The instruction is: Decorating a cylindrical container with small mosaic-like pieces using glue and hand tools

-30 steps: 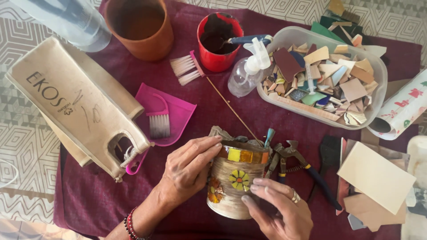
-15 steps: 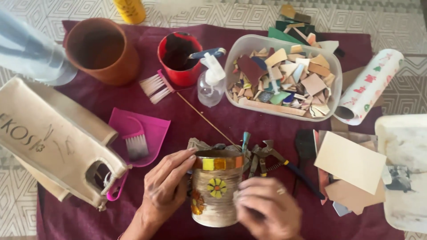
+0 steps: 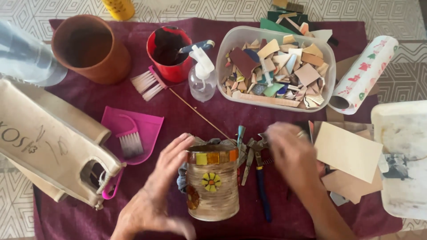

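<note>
On the maroon cloth (image 3: 187,111), the mosaic-decorated pot (image 3: 212,184) stood upright near the front edge. The left hand (image 3: 158,195) steadied its side, fingers spread and released. The right hand (image 3: 291,151), blurred, hovered over the pliers (image 3: 260,178); its grip could not be told. Tiling seemed underway; choosing a tile piece (image 3: 307,73) from the clear tub (image 3: 329,58) looked next.
</note>
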